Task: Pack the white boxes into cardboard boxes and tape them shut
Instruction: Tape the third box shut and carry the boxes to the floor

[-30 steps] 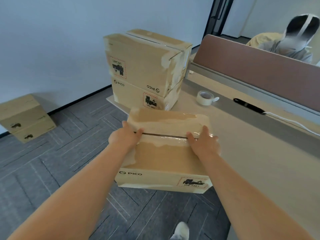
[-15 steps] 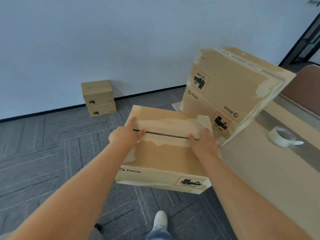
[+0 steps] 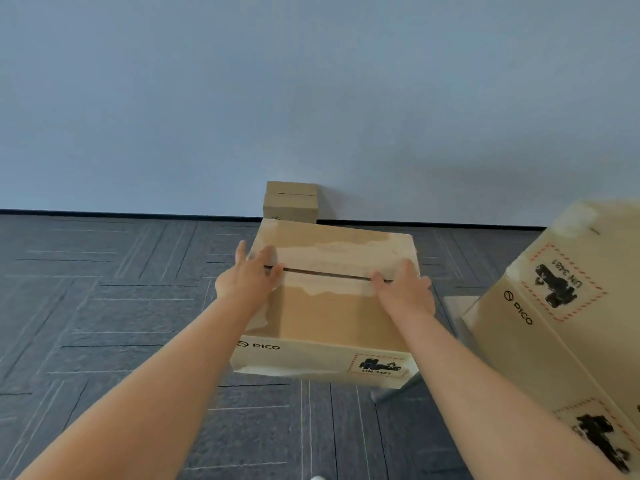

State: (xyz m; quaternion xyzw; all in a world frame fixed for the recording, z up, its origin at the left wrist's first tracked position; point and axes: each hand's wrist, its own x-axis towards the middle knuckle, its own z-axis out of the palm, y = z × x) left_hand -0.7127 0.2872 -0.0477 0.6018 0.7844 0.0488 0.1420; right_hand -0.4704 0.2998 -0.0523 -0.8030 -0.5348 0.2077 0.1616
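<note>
I carry a closed cardboard box [image 3: 325,317] marked PICO in mid-air over the carpet. Clear tape runs along its top seam. My left hand [image 3: 251,277] grips the box's left side at the seam end. On the opposite side my right hand [image 3: 403,292] holds the right end of the seam. Straight ahead, a stack of cardboard boxes [image 3: 291,202] stands on the floor against the wall, its lower part hidden behind the carried box. No white boxes are visible.
Two stacked, taped cardboard boxes [image 3: 568,323] fill the right edge, resting on a table corner [image 3: 457,303]. Grey patterned carpet [image 3: 114,306] spreads left and ahead up to a pale blue wall [image 3: 311,98].
The view has swung left, away from the table, tape roll and seated person. The floor stack by the wall has come to the centre. Both hands keep the same hold on the box.
</note>
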